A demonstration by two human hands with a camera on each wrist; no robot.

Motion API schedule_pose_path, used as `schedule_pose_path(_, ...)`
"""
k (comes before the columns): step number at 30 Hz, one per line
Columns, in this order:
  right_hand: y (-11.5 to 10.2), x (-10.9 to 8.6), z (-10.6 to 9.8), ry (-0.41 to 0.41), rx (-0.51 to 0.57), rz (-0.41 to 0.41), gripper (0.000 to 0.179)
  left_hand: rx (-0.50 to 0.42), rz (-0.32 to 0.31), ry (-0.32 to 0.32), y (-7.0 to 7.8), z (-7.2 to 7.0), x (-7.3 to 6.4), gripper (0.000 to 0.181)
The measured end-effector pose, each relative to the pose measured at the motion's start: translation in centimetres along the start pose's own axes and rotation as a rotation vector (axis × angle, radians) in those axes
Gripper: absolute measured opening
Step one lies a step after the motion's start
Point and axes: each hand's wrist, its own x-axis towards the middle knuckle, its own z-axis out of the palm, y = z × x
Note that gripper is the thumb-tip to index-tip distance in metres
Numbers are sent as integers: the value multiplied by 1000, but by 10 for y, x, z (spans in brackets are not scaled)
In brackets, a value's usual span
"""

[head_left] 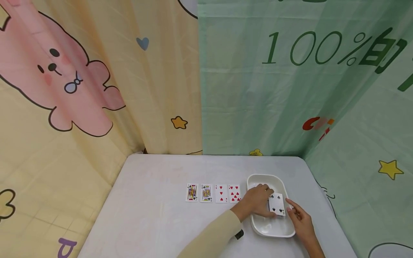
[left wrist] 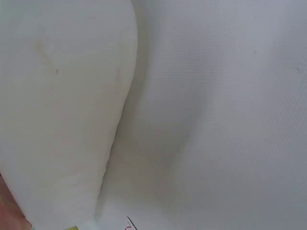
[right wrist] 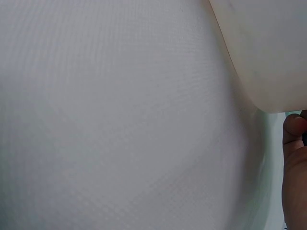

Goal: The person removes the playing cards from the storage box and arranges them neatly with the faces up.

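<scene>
A small stack of playing cards point(head_left: 276, 204), a four of spades face up on top, is held over the white tray point(head_left: 269, 232). My left hand point(head_left: 258, 201) reaches across from the left and grips the stack's left side, thumb at the bottom edge and fingers at the top. At the tray's right rim is my right hand point(head_left: 300, 220), its index finger and thumb apart and close to the stack's right edge. In the right wrist view part of that hand point(right wrist: 296, 167) shows beside the tray's corner point(right wrist: 276, 52). The tray's outer wall point(left wrist: 62, 96) fills the left wrist view's left side.
Left of the tray, a row of face-up cards lies on the white table point(head_left: 145, 215): two face cards point(head_left: 192, 192) and two heart cards point(head_left: 221, 193). A small dark object point(head_left: 239, 234) shows by the left sleeve. Printed curtains point(head_left: 232, 107) enclose the table.
</scene>
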Motion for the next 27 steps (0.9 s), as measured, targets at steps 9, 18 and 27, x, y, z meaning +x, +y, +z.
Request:
schedule_pose_path(9,-4,0,0,-10,-35,47,43,-53,17,12,-15,-13,-8,91)
schedule_pose_path(18,-4,-1,2,-3,-43,64,42,-121,11,83,-42,-40,-29,87)
schedule_pose_path(27,-3,1,2,4,-55,53,41,-103,-38,141,-74,-57,-56,89)
